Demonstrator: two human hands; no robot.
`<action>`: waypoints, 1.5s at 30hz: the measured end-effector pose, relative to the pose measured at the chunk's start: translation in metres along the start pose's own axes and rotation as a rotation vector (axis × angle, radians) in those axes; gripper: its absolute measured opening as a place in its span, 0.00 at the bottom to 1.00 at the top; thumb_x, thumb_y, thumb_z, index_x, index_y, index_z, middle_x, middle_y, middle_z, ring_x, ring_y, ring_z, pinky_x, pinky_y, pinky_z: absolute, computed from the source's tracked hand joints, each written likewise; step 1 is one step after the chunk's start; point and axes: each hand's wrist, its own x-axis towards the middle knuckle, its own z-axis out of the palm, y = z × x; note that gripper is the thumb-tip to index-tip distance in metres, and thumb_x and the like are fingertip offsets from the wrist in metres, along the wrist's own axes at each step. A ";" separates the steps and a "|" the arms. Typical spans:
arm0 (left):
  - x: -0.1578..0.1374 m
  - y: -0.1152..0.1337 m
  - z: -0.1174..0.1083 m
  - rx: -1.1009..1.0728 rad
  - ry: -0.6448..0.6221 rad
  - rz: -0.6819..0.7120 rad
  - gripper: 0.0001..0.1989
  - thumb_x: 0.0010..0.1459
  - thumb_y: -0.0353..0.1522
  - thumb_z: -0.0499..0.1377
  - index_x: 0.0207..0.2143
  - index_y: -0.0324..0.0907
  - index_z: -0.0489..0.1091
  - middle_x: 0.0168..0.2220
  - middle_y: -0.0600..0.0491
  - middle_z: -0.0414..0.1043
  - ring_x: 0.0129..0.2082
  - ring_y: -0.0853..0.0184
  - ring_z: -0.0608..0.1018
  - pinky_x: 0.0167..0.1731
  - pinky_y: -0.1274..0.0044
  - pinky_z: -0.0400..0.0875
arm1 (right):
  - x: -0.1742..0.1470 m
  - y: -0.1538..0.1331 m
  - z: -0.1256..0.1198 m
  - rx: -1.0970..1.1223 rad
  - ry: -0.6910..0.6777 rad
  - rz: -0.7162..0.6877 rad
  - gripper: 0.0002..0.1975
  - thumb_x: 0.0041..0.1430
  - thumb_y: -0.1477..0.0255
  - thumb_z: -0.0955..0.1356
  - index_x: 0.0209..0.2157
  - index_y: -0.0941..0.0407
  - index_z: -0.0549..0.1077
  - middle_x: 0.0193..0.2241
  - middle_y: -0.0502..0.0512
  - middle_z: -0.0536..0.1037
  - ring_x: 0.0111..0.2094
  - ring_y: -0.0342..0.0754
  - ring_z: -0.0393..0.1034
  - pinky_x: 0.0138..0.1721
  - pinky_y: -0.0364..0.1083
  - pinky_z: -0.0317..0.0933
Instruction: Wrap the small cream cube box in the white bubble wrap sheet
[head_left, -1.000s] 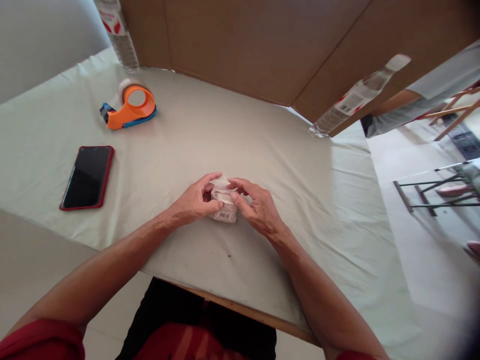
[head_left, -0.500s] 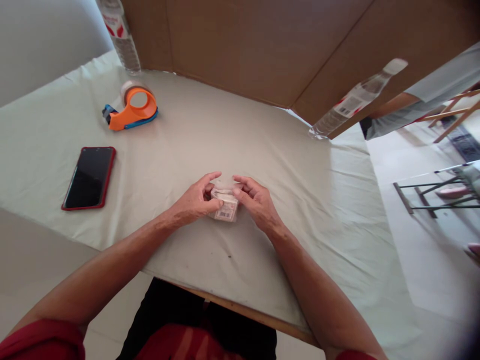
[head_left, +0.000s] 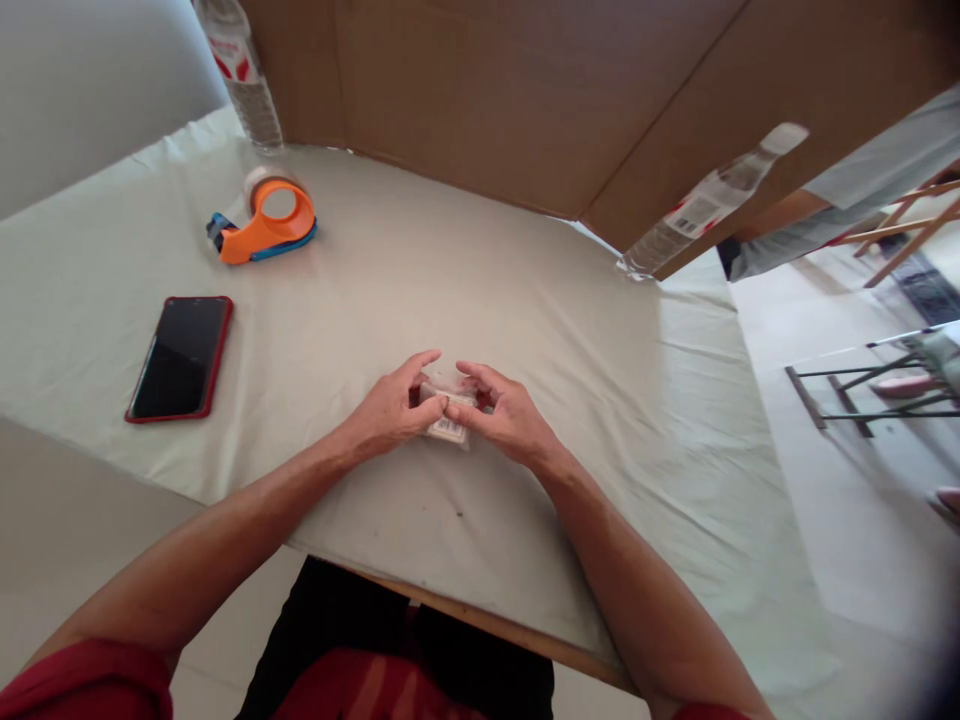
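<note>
A small pack in clear plastic wrap, with a barcode on its near face (head_left: pixel 449 430), is held between my two hands just above or on the cloth; I cannot tell whether it touches. My left hand (head_left: pixel 397 402) grips its left side, thumb across the front and index finger raised. From the other side my right hand (head_left: pixel 504 412) grips it, its thumb tip meeting the left thumb on the front face. Loose clear film shows above the pack between the fingers. What the pack contains is hidden.
A phone in a red case (head_left: pixel 182 358) lies at left, with an orange tape dispenser (head_left: pixel 270 225) behind it. Plastic bottles stand at back left (head_left: pixel 247 90) and right (head_left: pixel 694 212) by a cardboard panel (head_left: pixel 480 90). A person's arm (head_left: pixel 780 215) shows beyond the panel.
My right thumb has moved left and down from the pack's top corner onto its front face, beside my left thumb. The pack's front is more covered now.
</note>
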 end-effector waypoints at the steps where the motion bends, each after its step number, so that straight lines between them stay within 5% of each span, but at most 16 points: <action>1: 0.000 -0.001 0.000 0.059 0.037 0.019 0.36 0.56 0.40 0.59 0.65 0.37 0.59 0.40 0.49 0.75 0.33 0.67 0.75 0.33 0.75 0.69 | 0.002 0.002 0.000 0.032 -0.016 0.021 0.33 0.51 0.57 0.74 0.56 0.59 0.71 0.44 0.61 0.80 0.36 0.49 0.75 0.39 0.49 0.70; 7: -0.005 -0.002 0.003 0.341 0.310 0.339 0.19 0.55 0.35 0.60 0.49 0.40 0.71 0.46 0.46 0.72 0.40 0.64 0.74 0.38 0.74 0.71 | 0.006 0.005 0.001 0.068 0.009 0.029 0.31 0.53 0.56 0.73 0.55 0.58 0.72 0.41 0.58 0.79 0.36 0.48 0.73 0.40 0.49 0.68; 13: -0.004 -0.005 0.004 0.403 0.217 0.450 0.09 0.57 0.33 0.60 0.41 0.40 0.74 0.36 0.50 0.71 0.34 0.67 0.73 0.37 0.75 0.71 | 0.008 0.000 -0.001 0.048 0.049 0.025 0.23 0.61 0.59 0.66 0.51 0.59 0.74 0.35 0.55 0.80 0.36 0.49 0.73 0.41 0.48 0.66; 21: -0.001 -0.012 0.003 0.409 0.225 0.523 0.09 0.58 0.32 0.60 0.41 0.40 0.75 0.35 0.51 0.71 0.33 0.68 0.72 0.33 0.77 0.69 | 0.025 0.003 0.004 0.143 0.127 0.006 0.11 0.55 0.64 0.69 0.32 0.57 0.77 0.26 0.49 0.74 0.28 0.43 0.65 0.34 0.44 0.60; 34: 0.000 -0.012 0.006 0.335 0.189 0.455 0.06 0.57 0.32 0.62 0.39 0.42 0.72 0.33 0.54 0.68 0.31 0.70 0.70 0.32 0.77 0.67 | 0.018 -0.009 -0.007 0.258 -0.036 0.021 0.09 0.52 0.65 0.70 0.26 0.57 0.75 0.23 0.47 0.72 0.27 0.42 0.64 0.31 0.42 0.58; 45: -0.001 -0.011 0.006 0.312 0.212 0.371 0.13 0.57 0.34 0.62 0.44 0.41 0.69 0.36 0.52 0.70 0.32 0.69 0.72 0.35 0.76 0.70 | 0.011 -0.023 -0.027 -0.073 -0.141 -0.189 0.04 0.56 0.70 0.70 0.32 0.55 0.78 0.33 0.51 0.82 0.38 0.48 0.75 0.43 0.45 0.65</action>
